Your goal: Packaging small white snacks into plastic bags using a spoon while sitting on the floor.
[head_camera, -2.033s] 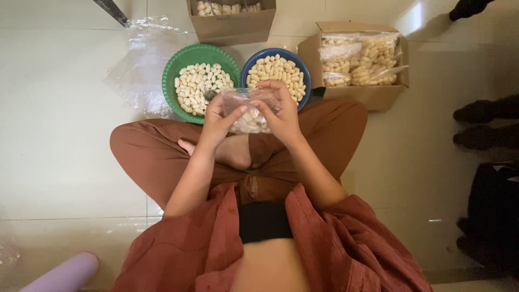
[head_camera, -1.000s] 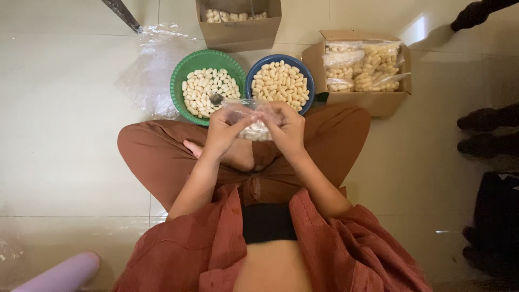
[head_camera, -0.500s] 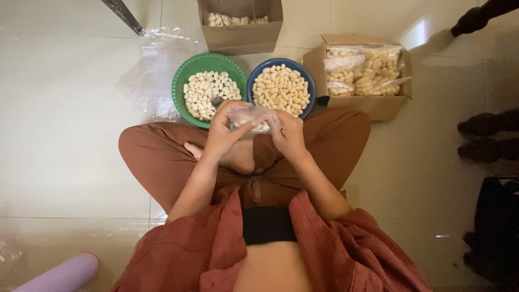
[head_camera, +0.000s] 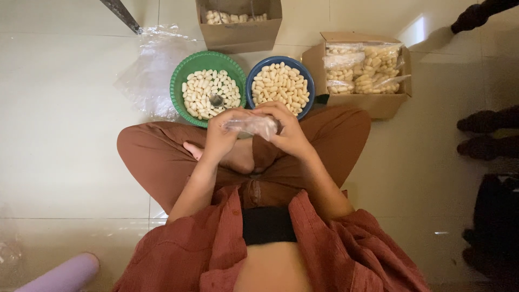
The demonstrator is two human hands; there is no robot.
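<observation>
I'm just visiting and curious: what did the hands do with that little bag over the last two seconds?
Both hands, left hand and right hand, kept hold of the clear bag of pale pieces, lowering it slightly and bunching it flatter. The green bowl, blue bowl and cardboard boxes stayed put.

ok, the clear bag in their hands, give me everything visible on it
The small clear plastic bag is thin and crinkly, with pale oblong pieces showing through it. It lies roughly level between both hands, above the crossed legs and just in front of the green bowl and blue bowl. The left hand pinches its left end and the right hand grips its right side, with fingers over the top. Whether it is sealed cannot be told.
</observation>
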